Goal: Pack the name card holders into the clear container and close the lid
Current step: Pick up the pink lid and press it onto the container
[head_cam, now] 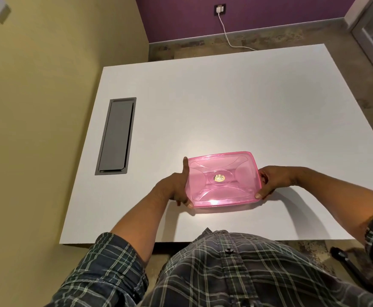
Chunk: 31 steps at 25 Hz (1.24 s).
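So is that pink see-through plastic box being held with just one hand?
No, both hands grip the pink translucent plastic container: the left hand holds its left end and the right hand its right end, over the white table.

The container [223,179] is a translucent pink rectangular box with rounded corners, its moulded lid [222,171] on top with a shiny round centre. It sits level, long side across, near the table's [225,103] front edge.

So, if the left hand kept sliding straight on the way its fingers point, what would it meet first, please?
Probably nothing: the left hand, gripping the pink container, points toward the far edge of the white table, and that stretch looks bare. The grey hatch lies off to the side.
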{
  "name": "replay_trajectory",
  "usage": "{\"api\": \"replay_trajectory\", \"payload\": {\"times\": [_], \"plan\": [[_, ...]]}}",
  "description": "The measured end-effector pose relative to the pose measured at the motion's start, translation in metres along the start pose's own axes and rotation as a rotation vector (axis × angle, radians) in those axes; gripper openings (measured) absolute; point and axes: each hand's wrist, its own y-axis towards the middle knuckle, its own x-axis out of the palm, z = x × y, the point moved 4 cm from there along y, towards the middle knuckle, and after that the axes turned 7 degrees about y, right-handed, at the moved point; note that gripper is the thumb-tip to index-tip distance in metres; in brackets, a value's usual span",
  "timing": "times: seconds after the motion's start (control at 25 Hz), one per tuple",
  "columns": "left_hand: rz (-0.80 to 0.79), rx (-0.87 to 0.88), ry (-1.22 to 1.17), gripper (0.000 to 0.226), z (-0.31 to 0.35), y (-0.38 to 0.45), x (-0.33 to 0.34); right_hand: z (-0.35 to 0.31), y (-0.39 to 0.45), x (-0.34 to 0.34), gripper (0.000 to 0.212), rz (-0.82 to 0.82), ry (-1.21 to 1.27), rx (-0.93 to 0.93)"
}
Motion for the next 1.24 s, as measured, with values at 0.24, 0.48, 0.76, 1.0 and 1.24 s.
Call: {"api": "replay_trajectory", "payload": {"times": [0.24, 0.48, 0.76, 1.0, 1.24], "plan": [[-0.04, -0.072, 0.122, 0.161, -0.006, 0.011, -0.003, 0.0, -0.002, 0.0, 0.064, 0.018, -0.094, -0.059], [0.017, -0.074, 0.239, 0.164, -0.011, 0.018, -0.003, 0.005, -0.002, 0.001, 0.06, 0.003, -0.073, -0.055], [0.035, -0.072, 0.294, 0.172, -0.01, 0.023, -0.002, 0.009, -0.004, 0.0, 0.052, 0.037, -0.225, 0.06], [0.056, -0.099, 0.353, 0.174, -0.006, 0.021, -0.005, -0.017, 0.0, -0.015, 0.069, 0.192, -0.083, 0.113], [0.074, -0.118, 0.411, 0.168, 0.002, 0.019, -0.008, -0.042, 0.013, -0.037, 0.076, 0.467, 0.049, 0.057]]}}
